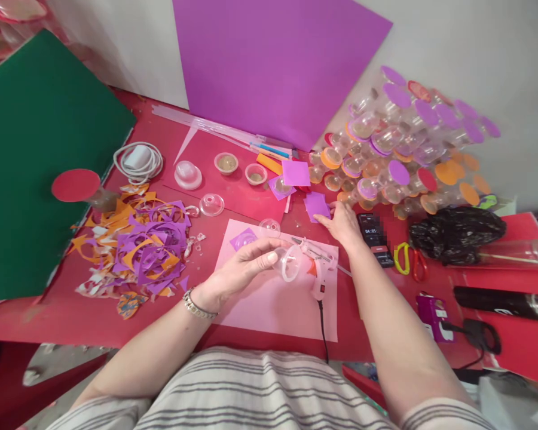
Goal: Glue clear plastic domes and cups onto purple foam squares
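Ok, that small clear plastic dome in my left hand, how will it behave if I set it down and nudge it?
The clear dome looks thin and hollow, so probably very light. Its rounded side would likely rock or roll on the pink sheet. The left hand holds it by its fingers; smooth plastic may slip.

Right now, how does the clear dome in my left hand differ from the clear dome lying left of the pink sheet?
The held dome is pinched in the left hand and tipped on its side, with its open mouth showing; the loose dome lies flat, rim down, on the red table, touched by nothing. The held one hangs over the pink sheet; the loose one sits off it, near the paper scraps. Both are small, clear plastic domes.
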The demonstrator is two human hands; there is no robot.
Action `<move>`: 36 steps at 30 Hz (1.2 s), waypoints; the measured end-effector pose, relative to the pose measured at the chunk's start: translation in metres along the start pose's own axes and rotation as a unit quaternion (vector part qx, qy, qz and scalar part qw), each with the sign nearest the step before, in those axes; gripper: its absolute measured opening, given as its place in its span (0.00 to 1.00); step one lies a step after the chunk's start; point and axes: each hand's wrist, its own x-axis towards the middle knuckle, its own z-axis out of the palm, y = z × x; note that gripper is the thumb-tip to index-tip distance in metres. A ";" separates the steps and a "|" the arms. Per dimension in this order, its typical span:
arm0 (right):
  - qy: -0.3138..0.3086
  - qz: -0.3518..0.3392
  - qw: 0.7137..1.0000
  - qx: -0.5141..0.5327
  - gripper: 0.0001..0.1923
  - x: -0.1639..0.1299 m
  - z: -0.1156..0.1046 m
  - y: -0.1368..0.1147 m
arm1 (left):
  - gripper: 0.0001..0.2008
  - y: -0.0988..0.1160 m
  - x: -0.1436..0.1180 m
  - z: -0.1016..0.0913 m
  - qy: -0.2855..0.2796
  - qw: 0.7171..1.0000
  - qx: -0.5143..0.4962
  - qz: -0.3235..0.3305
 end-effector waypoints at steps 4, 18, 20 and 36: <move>0.000 0.027 1.000 0.011 0.21 0.004 0.003 0.006 | 0.18 0.001 -0.001 0.001 -0.003 1.000 -0.016 0.010; 0.056 -0.026 0.988 0.143 0.14 -0.058 -0.063 -0.003 | 0.17 0.006 0.001 0.002 -0.016 0.996 -0.087 0.024; 0.123 -0.025 0.988 0.096 0.13 -0.076 -0.081 0.001 | 0.17 0.007 0.001 0.001 -0.008 0.996 -0.078 0.041; -0.063 0.006 0.960 0.272 0.15 -0.203 -0.021 -0.043 | 0.21 0.022 -0.020 0.020 0.027 0.967 0.205 0.150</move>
